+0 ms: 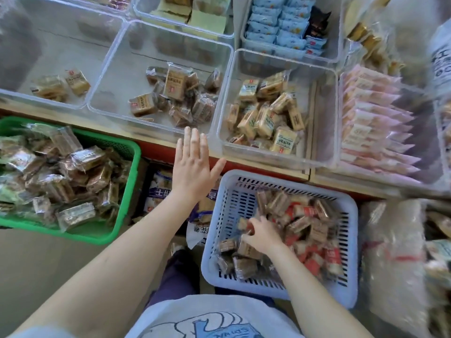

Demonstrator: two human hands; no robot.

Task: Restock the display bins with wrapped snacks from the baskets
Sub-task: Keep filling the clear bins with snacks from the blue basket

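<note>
My left hand (192,167) is flat with straight fingers and holds nothing, hovering just below the front edge of a clear display bin (156,118) that contains several brown wrapped snacks (180,98). My right hand (261,234) is down in the blue-grey basket (219,240), fingers curled around a brown and red wrapped snack (245,225) among many more. A green basket (127,181) at the left is heaped with clear-wrapped brown snacks (61,174). The clear bin (268,159) above the blue-grey basket holds several tan wrapped snacks (266,118).
A nearly empty clear bin (36,98) at far left holds two snacks. Pink packets (373,123) fill a bin at right; pale blue packets (278,25) sit in a bin behind. Printed bags (158,191) lie between the baskets. Large plastic bags (395,252) stand at right.
</note>
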